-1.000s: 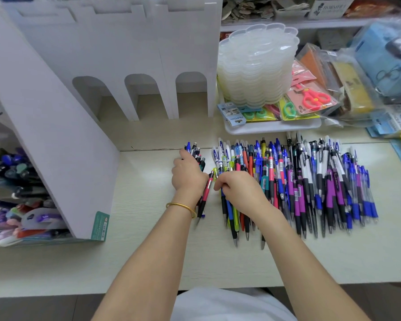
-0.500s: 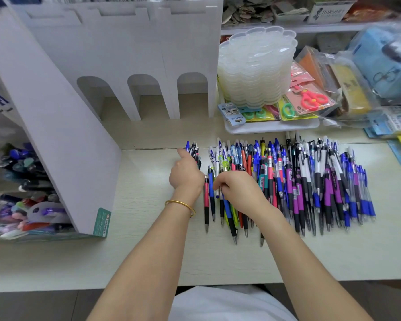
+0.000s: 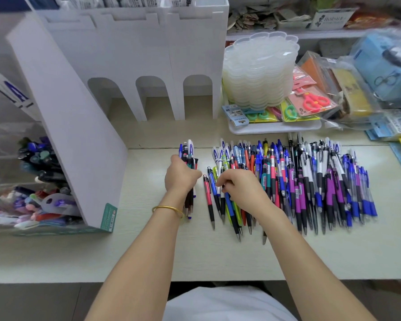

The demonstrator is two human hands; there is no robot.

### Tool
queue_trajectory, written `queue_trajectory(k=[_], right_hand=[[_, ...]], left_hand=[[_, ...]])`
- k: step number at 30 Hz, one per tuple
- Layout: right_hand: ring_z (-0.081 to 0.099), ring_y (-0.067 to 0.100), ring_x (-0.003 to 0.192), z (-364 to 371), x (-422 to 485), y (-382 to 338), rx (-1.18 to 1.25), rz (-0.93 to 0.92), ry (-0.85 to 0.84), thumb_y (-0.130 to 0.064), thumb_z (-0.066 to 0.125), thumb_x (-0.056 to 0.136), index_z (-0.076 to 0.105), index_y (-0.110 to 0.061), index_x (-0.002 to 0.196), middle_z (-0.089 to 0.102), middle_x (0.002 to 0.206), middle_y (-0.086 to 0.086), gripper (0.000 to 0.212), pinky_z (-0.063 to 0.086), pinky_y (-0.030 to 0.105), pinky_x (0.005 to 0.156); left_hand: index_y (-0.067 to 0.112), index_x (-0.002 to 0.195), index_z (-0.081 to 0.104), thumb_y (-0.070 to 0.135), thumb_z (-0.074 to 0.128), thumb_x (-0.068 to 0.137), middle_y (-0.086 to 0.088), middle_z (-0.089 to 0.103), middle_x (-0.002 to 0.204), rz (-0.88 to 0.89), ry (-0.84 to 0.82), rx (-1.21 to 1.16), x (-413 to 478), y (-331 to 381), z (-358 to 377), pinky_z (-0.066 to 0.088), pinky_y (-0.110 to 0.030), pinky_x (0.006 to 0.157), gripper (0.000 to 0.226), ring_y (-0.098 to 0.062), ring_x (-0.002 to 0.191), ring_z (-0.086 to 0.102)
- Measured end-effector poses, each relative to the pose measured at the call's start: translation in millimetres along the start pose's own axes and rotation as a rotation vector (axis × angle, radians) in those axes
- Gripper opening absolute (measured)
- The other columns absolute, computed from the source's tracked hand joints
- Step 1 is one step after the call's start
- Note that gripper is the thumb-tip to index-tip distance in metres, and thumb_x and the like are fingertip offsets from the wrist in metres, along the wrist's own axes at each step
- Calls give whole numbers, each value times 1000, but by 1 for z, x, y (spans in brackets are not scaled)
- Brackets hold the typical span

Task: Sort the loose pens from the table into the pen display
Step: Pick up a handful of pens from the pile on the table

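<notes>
Both forearms reach up from bottom of frame toward centre. Left hand (image 3: 181,174) centre-left, back up, fingers wrapped round pen bundle (image 3: 190,156). Right hand (image 3: 241,191) just right, palm down, fingers curled onto loose pens (image 3: 273,172); grip unclear.

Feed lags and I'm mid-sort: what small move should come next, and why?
Probably lift one pen with the right hand and add it to the bundle that the left hand grips. The right fingers curl onto pens at the left edge of the loose pile, close beside the bundle.
</notes>
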State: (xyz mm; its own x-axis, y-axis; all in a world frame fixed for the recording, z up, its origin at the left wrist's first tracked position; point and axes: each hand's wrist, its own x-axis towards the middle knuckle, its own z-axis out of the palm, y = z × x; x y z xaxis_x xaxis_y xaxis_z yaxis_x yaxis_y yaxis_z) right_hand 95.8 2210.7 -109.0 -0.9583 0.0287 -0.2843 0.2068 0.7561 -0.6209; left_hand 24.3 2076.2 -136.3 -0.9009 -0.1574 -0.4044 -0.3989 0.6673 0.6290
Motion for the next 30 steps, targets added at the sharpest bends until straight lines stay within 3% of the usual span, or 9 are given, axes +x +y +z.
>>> queue_trajectory(k=[4, 7, 10, 14, 15, 19, 23, 27, 30], right_hand=[[67, 12, 81, 8, -5, -11, 506, 87, 112, -4, 42, 98, 62, -12, 102, 66, 104, 6, 22, 59, 26, 67], [65, 16, 88, 18, -6, -27, 866, 235, 95, -23, 41, 102, 56, -12, 112, 63, 104, 9, 21, 58, 35, 79], [63, 20, 93, 30, -6, -45, 1273, 452, -24, -38, 36, 102, 61, -13, 105, 66, 98, 5, 36, 51, 46, 91], [64, 31, 104, 27, -2, -63, 1989, 509, -131, -46, 43, 98, 69, -5, 109, 70, 108, 16, 50, 52, 44, 88], [66, 30, 102, 22, 0, -65, 2050, 485, -118, -43, 46, 98, 70, -4, 106, 71, 106, 16, 47, 53, 41, 89], [70, 21, 95, 8, 6, -74, 2119, 420, -103, -40, 59, 91, 74, -12, 101, 73, 104, 6, 34, 53, 33, 92], [73, 19, 86, -3, 6, -80, 2129, 387, -140, -41, 60, 88, 77, -13, 91, 74, 99, 2, 33, 53, 31, 86], [72, 20, 89, -11, 7, -88, 2102, 226, -114, -33, 50, 96, 72, -12, 102, 73, 101, 5, 32, 59, 30, 75], [72, 20, 84, -12, 7, -92, 2109, 151, -68, -30, 46, 98, 67, -10, 107, 73, 94, 7, 30, 60, 30, 70]], left_hand=[[15, 109, 47, 4, 72, 73, -3, 61, 98, 91, -51, -408, -11, 2, -19, 52, -31, 74, 46, -21, 89, 61], [23, 108, 47, 4, 74, 75, 5, 59, 92, 237, -21, -605, -28, 16, -37, 50, -21, 69, 46, -9, 84, 61], [35, 99, 45, 4, 76, 76, 12, 59, 90, 362, 32, -732, -44, 32, -50, 51, -15, 68, 49, 5, 77, 63], [17, 124, 47, 0, 75, 78, 6, 62, 100, 555, 23, -755, -65, 43, -55, 50, -10, 70, 57, 5, 85, 64], [16, 127, 46, -3, 74, 78, 4, 62, 105, 601, 16, -762, -69, 45, -56, 50, -11, 73, 60, 3, 90, 65], [39, 118, 41, -12, 70, 77, 10, 55, 113, 738, 21, -749, -78, 51, -56, 49, -10, 78, 72, 6, 103, 60], [39, 123, 41, -9, 73, 74, -4, 56, 123, 764, 44, -767, -79, 54, -53, 52, -20, 89, 75, -17, 117, 58], [42, 118, 42, -7, 75, 73, 13, 56, 117, 737, 45, -770, -81, 56, -49, 49, -14, 88, 75, 0, 114, 56], [37, 116, 47, -6, 77, 71, 10, 60, 111, 719, 22, -762, -80, 56, -46, 51, -13, 83, 69, 3, 107, 60]])
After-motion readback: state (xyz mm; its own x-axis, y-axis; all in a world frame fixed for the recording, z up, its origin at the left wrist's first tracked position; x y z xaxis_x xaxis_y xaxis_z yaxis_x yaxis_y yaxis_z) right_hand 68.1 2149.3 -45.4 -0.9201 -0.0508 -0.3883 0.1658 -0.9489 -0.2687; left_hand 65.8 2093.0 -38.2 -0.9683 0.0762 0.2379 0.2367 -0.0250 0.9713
